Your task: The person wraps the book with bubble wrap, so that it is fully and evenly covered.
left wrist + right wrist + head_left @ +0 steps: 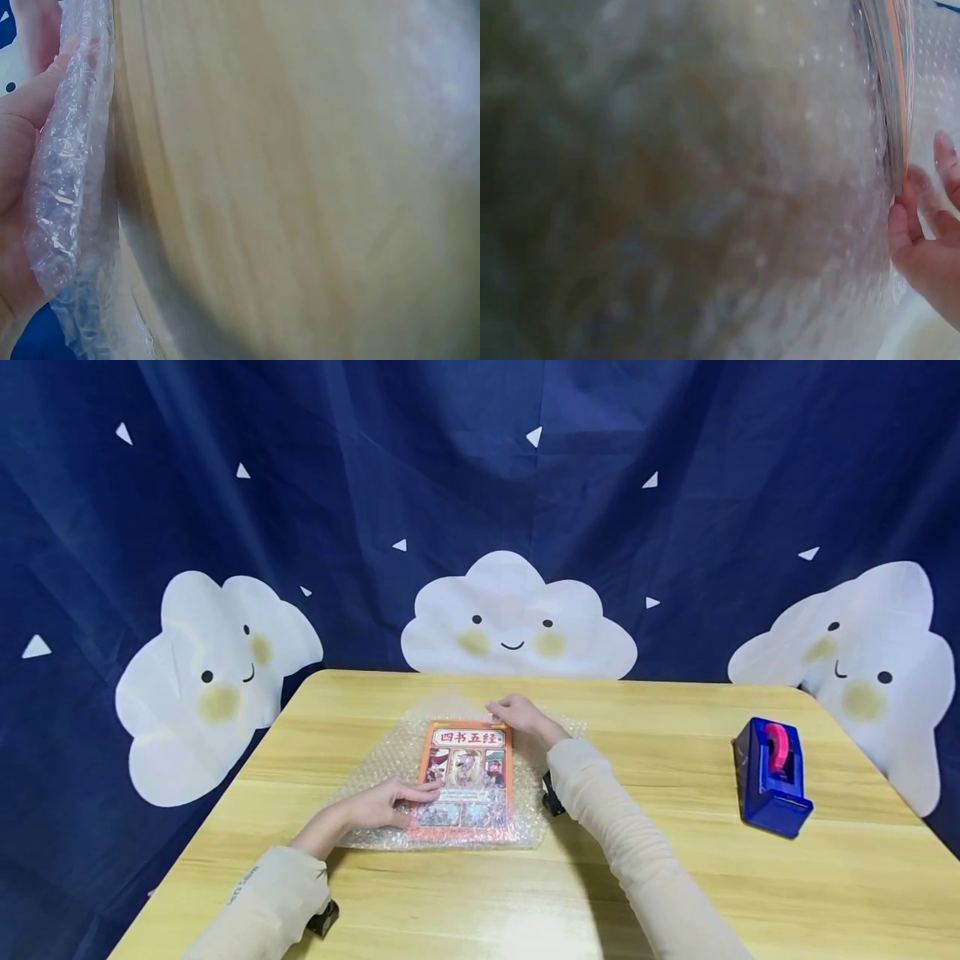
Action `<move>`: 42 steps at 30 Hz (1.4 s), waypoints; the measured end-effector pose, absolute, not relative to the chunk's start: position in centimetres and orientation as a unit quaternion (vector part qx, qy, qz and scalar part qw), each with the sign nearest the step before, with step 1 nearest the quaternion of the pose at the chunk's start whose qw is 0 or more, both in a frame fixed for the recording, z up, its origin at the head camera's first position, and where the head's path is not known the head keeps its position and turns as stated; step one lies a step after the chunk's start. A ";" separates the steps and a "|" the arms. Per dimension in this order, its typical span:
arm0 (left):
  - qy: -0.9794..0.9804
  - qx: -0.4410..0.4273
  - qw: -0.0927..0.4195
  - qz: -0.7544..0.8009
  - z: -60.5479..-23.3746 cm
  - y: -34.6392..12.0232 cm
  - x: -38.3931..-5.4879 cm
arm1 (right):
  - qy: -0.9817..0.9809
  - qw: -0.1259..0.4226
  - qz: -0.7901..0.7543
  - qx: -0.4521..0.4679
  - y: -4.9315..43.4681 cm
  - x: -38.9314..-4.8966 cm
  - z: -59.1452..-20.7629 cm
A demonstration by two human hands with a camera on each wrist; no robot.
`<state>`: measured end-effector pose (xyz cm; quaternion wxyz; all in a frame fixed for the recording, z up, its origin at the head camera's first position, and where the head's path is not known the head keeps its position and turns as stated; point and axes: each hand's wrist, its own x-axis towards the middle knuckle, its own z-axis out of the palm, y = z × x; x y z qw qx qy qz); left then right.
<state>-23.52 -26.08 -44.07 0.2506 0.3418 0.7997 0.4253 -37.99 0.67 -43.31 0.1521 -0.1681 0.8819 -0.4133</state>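
Observation:
An orange book (467, 739) with Chinese characters and cartoon pictures on its cover lies on a sheet of bubble wrap (378, 760). A fold of the wrap covers the book's lower part. My left hand (378, 804) rests on this fold at the book's lower left, fingers stretched over the cover; the left wrist view shows the wrap's folded edge (71, 172) beside the palm. At the top right corner is my right hand (519, 713), its fingertips (916, 180) touching the end of the book (895, 90), whose page edges face the right wrist camera.
A blue tape dispenser (776, 781) with a pink core stands to the right on the wooden table (652, 827). Behind the table's far edge hangs a dark blue curtain (337, 485) printed with white smiling clouds.

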 end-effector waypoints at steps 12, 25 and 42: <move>0.811 0.326 0.251 0.416 -43.7 -25.8 -23.2 | 0.892 0.153 -0.355 -0.234 0.0 -37.6 -43.5; 0.921 0.314 0.102 0.205 -42.2 -23.3 -23.0 | 0.892 0.152 -0.357 -0.231 0.1 -36.9 -43.7; 0.959 0.259 0.019 0.116 -42.3 -20.9 -24.4 | 0.877 0.199 -0.369 -0.233 0.8 -36.8 -43.7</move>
